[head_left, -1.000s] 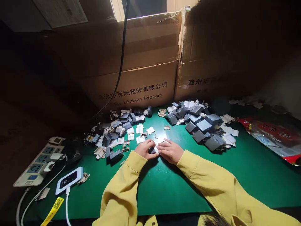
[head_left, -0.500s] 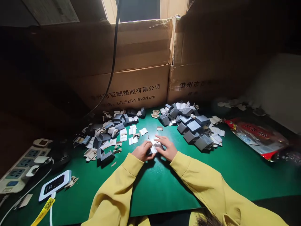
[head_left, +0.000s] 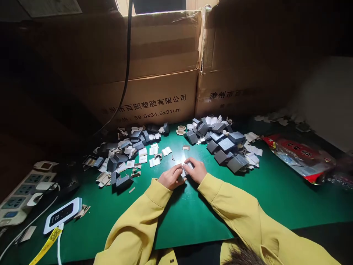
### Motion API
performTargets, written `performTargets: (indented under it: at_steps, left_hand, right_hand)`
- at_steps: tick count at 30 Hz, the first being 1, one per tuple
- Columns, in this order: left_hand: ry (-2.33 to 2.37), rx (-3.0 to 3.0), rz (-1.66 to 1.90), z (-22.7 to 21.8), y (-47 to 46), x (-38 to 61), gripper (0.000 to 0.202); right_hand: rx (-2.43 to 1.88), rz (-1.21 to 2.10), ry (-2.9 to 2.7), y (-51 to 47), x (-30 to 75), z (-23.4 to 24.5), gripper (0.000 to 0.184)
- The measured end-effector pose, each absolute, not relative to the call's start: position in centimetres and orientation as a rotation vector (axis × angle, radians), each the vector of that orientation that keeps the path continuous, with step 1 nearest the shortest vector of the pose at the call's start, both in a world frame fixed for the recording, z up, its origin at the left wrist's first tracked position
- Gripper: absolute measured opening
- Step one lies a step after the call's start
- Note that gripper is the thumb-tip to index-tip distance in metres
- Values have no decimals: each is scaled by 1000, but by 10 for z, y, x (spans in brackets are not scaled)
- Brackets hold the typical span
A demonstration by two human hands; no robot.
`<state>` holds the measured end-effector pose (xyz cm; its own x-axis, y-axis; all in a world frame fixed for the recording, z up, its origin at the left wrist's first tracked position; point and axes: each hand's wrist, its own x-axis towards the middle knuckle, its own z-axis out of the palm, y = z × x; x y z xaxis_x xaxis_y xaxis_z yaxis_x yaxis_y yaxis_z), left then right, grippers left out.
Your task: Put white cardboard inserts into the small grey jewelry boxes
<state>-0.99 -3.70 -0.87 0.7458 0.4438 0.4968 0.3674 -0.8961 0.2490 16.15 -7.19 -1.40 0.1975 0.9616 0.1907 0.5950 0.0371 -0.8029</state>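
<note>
Over the middle of the green table, my left hand (head_left: 170, 177) and my right hand (head_left: 196, 170) meet at a small light-grey box (head_left: 188, 169). The fingers of both hands are closed around it from either side, hiding much of it. A tiny scrap (head_left: 173, 158) lies just beyond my left fingers. Farther off is a small brown cardboard piece (head_left: 186, 147). To the left spreads a heap of dark grey small boxes (head_left: 118, 162) mixed with white folded papers (head_left: 154, 162).
Another heap of dark grey boxes (head_left: 226, 144) lies at the right, beside a red-edged plastic bag (head_left: 300, 156). Large cartons (head_left: 149, 92) wall off the back, with a black cable (head_left: 127, 70) hanging down. At left are a power strip (head_left: 23, 191) and a white device with a screen (head_left: 63, 215).
My right fingers, spread over the white paper and box before, have curled in onto the box. The white paper at my fingers no longer shows plainly. The view has shifted slightly.
</note>
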Motion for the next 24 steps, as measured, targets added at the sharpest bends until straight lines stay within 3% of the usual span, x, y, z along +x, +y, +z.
performTargets:
  at_steps: [5, 12, 20, 24]
  left_hand:
    - [690, 2706, 880, -10, -34, -8, 14]
    - [754, 2583, 942, -10, -29, -11, 18]
    - [571, 2602, 1168, -16, -31, -6, 24]
    - [590, 2588, 1222, -13, -30, -7, 26]
  right_hand:
    - [-1640, 573, -1518, -69, 163, -13, 23]
    - [-1460, 955, -1321, -68, 173, -13, 38]
    - [-1644, 693, -1407, -68, 170, -9, 28]
    - [-1621, 720, -1407, -67, 170, -14, 31]
